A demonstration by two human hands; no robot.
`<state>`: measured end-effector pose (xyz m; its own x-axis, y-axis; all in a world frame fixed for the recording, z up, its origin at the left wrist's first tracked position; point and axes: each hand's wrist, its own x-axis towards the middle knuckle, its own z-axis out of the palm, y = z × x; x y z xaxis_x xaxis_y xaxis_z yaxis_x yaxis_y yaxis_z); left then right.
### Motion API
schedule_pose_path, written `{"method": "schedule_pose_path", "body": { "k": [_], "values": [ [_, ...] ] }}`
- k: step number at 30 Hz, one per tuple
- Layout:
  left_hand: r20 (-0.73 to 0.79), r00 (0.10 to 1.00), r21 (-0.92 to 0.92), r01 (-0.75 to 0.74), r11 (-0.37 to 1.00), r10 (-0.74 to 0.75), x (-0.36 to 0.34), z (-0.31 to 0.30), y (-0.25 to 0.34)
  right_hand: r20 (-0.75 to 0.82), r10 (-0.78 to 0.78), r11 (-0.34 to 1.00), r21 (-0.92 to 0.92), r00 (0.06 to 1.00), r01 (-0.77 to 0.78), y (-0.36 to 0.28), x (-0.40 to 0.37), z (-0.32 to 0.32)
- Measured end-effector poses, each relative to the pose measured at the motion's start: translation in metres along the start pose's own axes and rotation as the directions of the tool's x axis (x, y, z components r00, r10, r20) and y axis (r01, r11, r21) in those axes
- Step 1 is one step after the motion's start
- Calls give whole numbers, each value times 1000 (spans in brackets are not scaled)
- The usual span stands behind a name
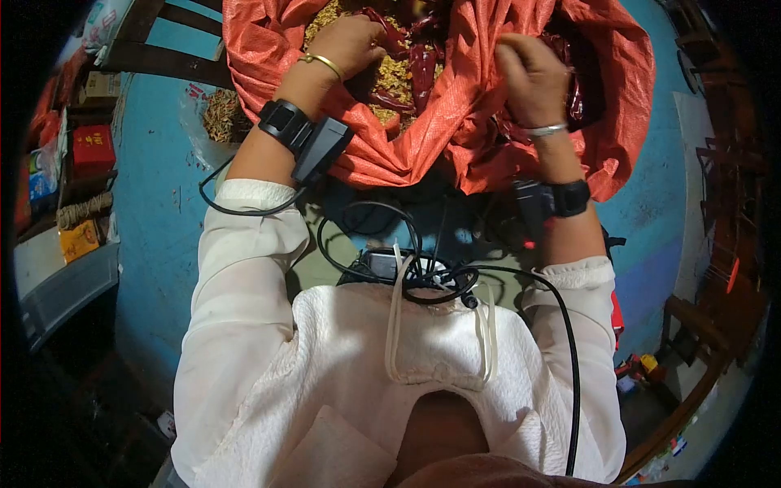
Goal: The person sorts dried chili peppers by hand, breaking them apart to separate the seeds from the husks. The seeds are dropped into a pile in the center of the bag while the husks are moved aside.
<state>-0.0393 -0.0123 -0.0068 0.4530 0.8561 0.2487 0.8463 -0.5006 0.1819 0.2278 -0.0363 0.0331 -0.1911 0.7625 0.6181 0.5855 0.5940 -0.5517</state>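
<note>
My left hand (351, 45) is over the left orange-red woven sack (382, 159), its fingers closed around a dark dried red chili (387, 31). Loose yellow seeds (394, 80) lie in that sack, with several dried chilies (422, 75) on top. My right hand (534, 80) is curled at the opening of the right orange-red sack (625, 77); whatever its fingers hold is hidden. More dark red chilies (577, 102) show inside the right sack, partly behind that hand. The two sacks touch side by side.
A clear plastic bag of dried brown stems (221, 115) lies left of the sacks on the blue floor (154, 211). Dark wooden slats (163, 61) stand at the upper left. Black cables (419, 268) loop near my lap. A red box (93, 150) is at far left.
</note>
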Motion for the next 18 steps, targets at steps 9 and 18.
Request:
{"method": "schedule_pose_path", "body": {
  "k": [9, 18],
  "values": [
    [229, 971, 29, 56, 998, -61, -6, -8, 1, 602, 268, 928, -371, 752, -34, -18, -18, 84],
    [108, 985, -6, 134, 991, -133, -21, -17, -11, 564, 445, 854, -503, 696, -138, -12, -9, 103]
  ]
}}
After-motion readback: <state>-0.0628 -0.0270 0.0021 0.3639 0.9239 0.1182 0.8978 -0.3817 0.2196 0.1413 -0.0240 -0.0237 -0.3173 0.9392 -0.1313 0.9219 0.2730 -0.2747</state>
